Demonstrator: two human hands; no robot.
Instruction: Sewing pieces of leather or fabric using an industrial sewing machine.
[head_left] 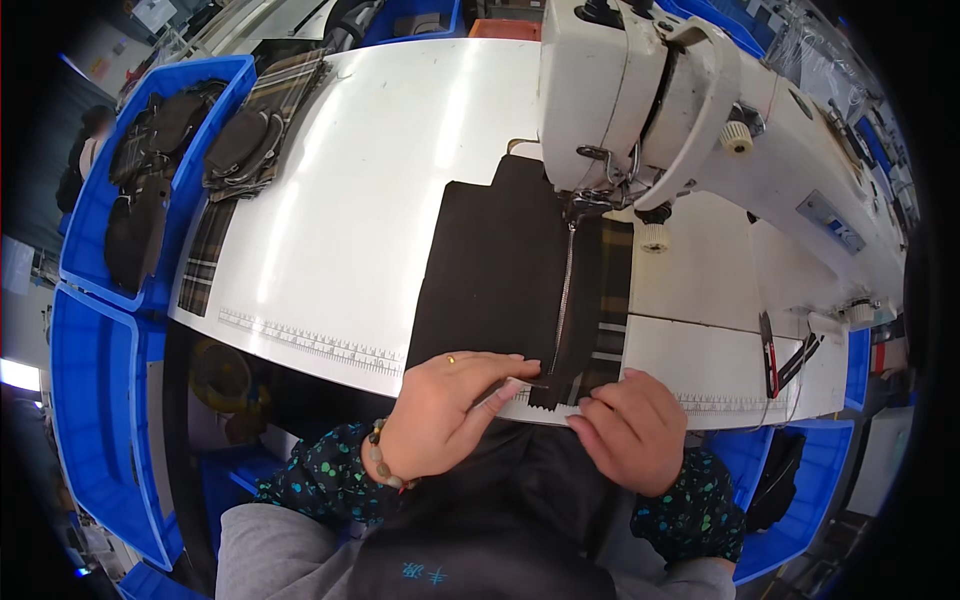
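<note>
A dark brown cloth panel (478, 265) lies on the sewing machine bed, with a zipper (566, 290) running lengthwise from the needle area toward me. Along its right side a strip of plaid fabric (613, 300) shows. My left hand (432, 412) grips the panel's near edge beside the zipper's lower end, fingers on top and thumb below. With curled fingers, my right hand (632, 425) pinches the near edge of the plaid fabric. The sewing machine's presser foot (573, 212) stands over the far end of the zipper; the needle tip is too small to make out.
Piled plaid and dark pieces (245, 150) sit at the table's left end. Blue bins (68, 235) flank the table on the left. Thread snips (793, 362) and a red-and-black tool (769, 358) lie at right. The machine's head (600, 100) overhangs the work.
</note>
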